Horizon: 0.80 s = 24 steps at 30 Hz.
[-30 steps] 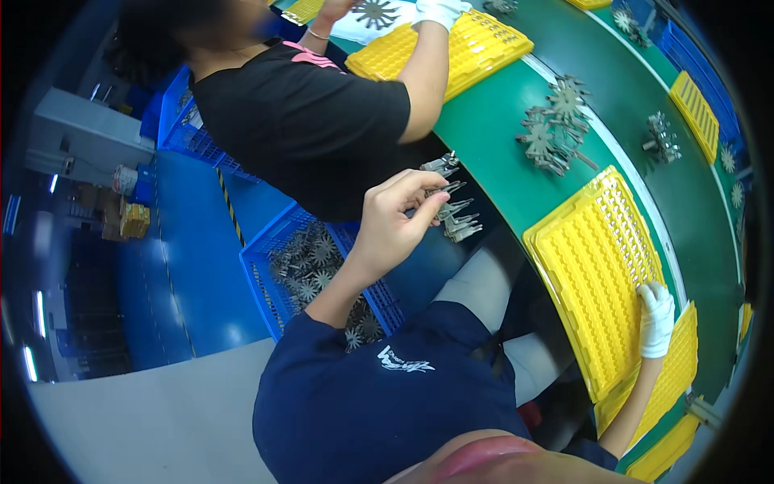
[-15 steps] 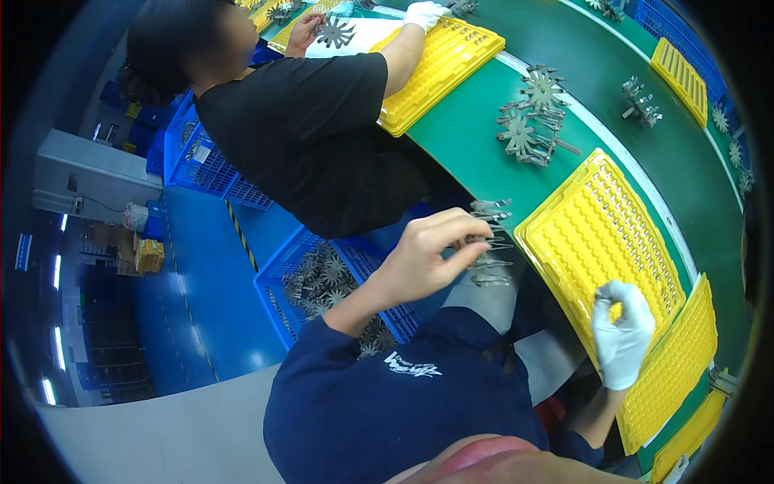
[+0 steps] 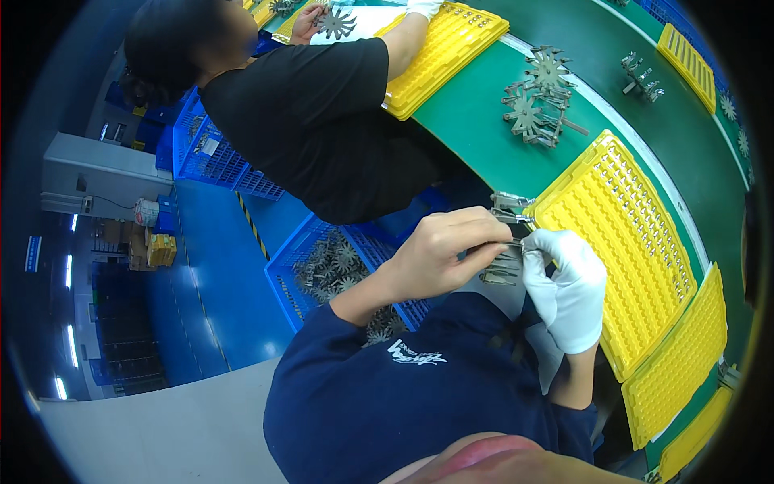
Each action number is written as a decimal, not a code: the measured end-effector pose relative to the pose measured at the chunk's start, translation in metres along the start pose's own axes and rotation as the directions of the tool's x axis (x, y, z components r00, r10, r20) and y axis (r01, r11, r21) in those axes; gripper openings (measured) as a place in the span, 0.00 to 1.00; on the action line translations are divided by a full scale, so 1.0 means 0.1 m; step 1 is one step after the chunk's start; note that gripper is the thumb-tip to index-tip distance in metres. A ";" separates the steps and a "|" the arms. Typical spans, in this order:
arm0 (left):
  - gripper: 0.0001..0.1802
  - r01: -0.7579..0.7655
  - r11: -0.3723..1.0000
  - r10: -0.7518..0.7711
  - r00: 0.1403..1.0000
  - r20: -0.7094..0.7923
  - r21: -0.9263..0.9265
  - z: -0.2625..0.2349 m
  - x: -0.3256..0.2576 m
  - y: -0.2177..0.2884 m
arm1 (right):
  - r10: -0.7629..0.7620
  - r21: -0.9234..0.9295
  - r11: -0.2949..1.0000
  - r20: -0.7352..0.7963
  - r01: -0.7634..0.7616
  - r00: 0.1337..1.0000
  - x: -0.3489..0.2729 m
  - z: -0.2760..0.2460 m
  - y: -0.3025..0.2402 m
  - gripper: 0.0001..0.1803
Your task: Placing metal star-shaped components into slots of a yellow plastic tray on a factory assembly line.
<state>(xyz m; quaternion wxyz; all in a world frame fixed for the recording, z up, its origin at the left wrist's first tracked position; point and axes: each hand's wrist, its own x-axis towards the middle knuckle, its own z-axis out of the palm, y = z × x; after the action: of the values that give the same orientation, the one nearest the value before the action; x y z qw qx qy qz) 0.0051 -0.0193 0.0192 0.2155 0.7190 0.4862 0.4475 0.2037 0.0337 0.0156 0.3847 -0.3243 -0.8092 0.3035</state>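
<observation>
Pinching a metal clip holder (image 3: 498, 278) in the bare left hand (image 3: 447, 250), just beside a ridged yellow tray (image 3: 592, 242) on the green surface (image 3: 472, 145); meeting its clips (image 3: 511, 216) with the white-gloved right hand (image 3: 568, 282), unclear whether gripping.

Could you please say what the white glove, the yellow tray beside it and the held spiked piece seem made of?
The white glove: seemingly matte cloth, from its soft folds.
The yellow tray: probably moulded plastic, from its even ridges and sheen.
The spiked piece: likely metal, dull grey with bright glints.
</observation>
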 end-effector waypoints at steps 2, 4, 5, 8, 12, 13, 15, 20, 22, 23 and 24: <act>0.08 -0.027 0.999 0.027 1.000 -0.005 0.036 -0.01 0.01 0.00 | 0.026 0.022 0.999 -0.014 -0.026 1.000 0.03 -0.01 0.00 0.11; 0.08 -0.034 0.998 0.034 0.999 -0.003 0.044 -0.02 0.03 0.00 | 0.014 -0.003 1.000 -0.022 -0.014 1.000 0.06 -0.04 -0.01 0.10; 0.08 -0.036 0.998 0.036 0.999 0.003 0.045 -0.04 0.05 0.01 | 0.001 -0.017 1.000 -0.002 -0.001 1.000 0.08 -0.04 0.00 0.09; 0.08 -0.022 0.993 0.024 1.000 -0.015 0.118 -0.11 0.10 0.01 | -0.030 -0.032 0.999 0.054 0.032 0.998 0.19 -0.02 0.02 0.09; 0.08 -0.012 0.988 0.021 0.998 -0.054 0.154 -0.16 0.16 0.05 | -0.044 0.009 0.999 0.007 0.044 0.999 0.31 0.01 0.04 0.07; 0.08 0.001 0.986 0.007 0.999 -0.050 0.164 -0.18 0.16 0.05 | -0.078 0.015 0.997 0.001 0.078 0.997 0.33 0.03 0.05 0.08; 0.08 0.008 0.987 0.001 0.999 -0.052 0.162 -0.18 0.15 0.05 | -0.120 0.028 0.992 -0.008 0.120 0.993 0.35 0.03 0.04 0.08; 0.08 -0.028 0.987 0.038 0.998 -0.057 0.158 -0.14 0.12 0.00 | -0.144 -0.110 0.981 0.127 0.158 0.981 0.34 -0.05 -0.03 0.12; 0.08 -0.010 0.991 0.020 0.997 -0.077 0.133 -0.11 0.10 0.00 | -0.154 -0.112 0.980 0.120 0.167 0.981 0.32 -0.02 -0.03 0.12; 0.08 -0.017 0.990 0.029 0.996 -0.081 0.141 -0.11 0.09 -0.02 | -0.137 -0.128 0.980 0.121 0.152 0.983 0.31 0.01 -0.02 0.12; 0.08 -0.006 0.990 0.019 0.995 -0.095 0.141 -0.10 0.08 -0.02 | -0.144 -0.101 0.983 0.114 0.156 0.983 0.30 0.05 -0.01 0.12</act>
<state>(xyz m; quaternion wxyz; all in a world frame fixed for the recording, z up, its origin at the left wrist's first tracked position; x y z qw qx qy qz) -0.0031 -0.0129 0.0261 0.1379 0.7132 0.5217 0.4474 0.1847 0.0552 0.0268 0.3447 -0.2664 -0.8660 0.2455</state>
